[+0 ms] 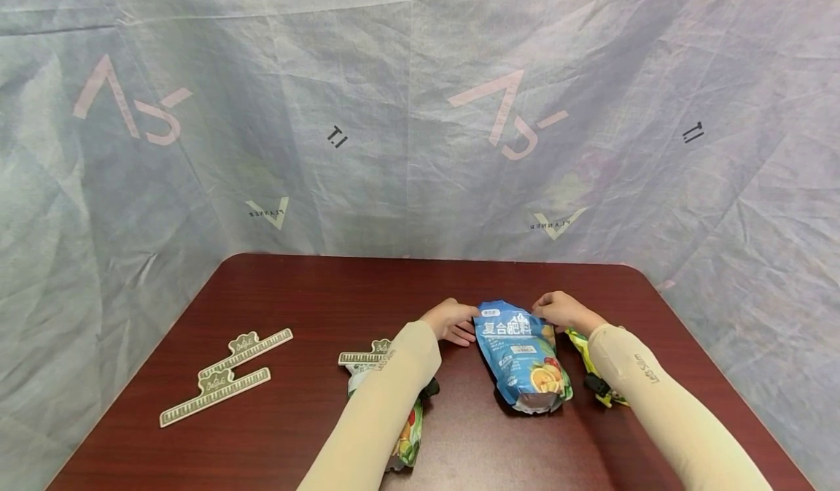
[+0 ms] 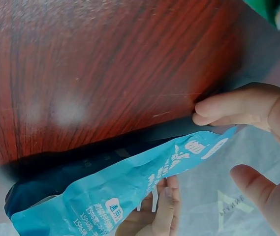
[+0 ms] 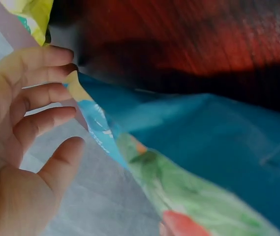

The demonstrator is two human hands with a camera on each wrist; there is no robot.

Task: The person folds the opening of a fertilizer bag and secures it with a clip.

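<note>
A blue fertilizer bag (image 1: 515, 360) with fruit pictures lies on the table between both hands. At its upper left corner my left hand (image 1: 453, 322) has its fingertips right by the edge. The left wrist view shows that thumb (image 2: 253, 184) spread apart from the fingers (image 2: 233, 105), with the bag's top edge close to the fingertips. Around the upper right corner is my right hand (image 1: 559, 310). In the right wrist view its fingers (image 3: 44, 93) are loosely bent beside the bag's corner (image 3: 78, 86), and the thumb stands away from them.
Two keyboard-patterned clips (image 1: 215, 397) lie at the left. A green bag (image 1: 410, 436) with a similar clip (image 1: 357, 358) on its top is partly covered by my left forearm. A yellow bag (image 1: 586, 349) with a black clip (image 1: 597, 385) lies by my right forearm. A grey cloth (image 1: 407, 111) hangs behind.
</note>
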